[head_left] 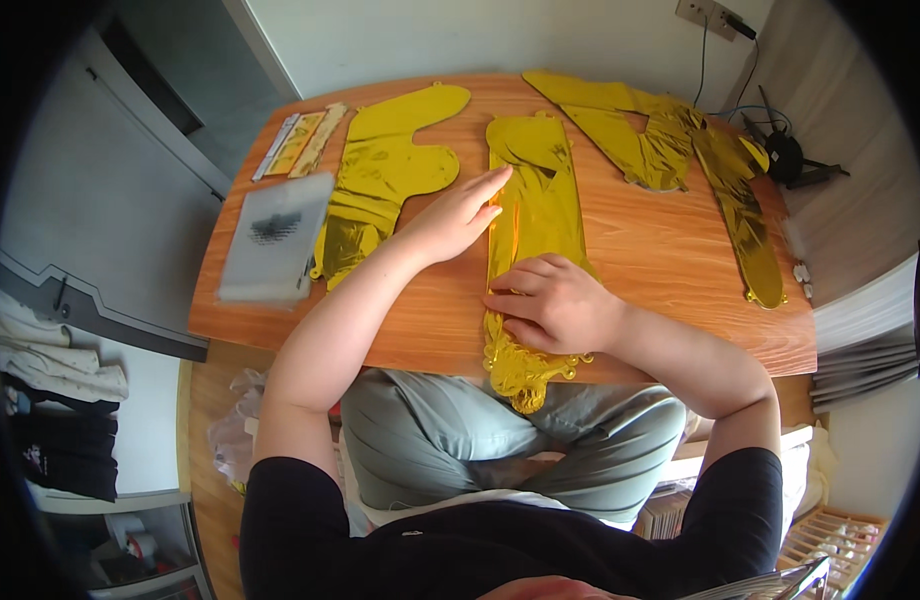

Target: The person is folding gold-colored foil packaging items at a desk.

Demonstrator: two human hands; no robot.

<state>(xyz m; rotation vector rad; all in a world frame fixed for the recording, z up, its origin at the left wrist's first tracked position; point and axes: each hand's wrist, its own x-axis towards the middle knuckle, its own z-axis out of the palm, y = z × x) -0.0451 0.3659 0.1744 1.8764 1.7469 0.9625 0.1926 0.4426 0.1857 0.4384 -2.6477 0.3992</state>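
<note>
A long flat gold foil balloon [536,190] lies lengthwise down the middle of the wooden table [660,260], its lower end hanging over the near edge. My left hand [456,217] lies flat, fingers together, pressing the balloon's left edge. My right hand [552,303] rests palm down on the balloon's lower part with curled fingers. Neither hand grips anything.
Another gold foil balloon [385,170] lies to the left, two more [670,135] at the back right. A frosted plastic bag [275,235] and packaged strips [300,143] sit at the left. A black device with cables [785,155] stands at the far right corner.
</note>
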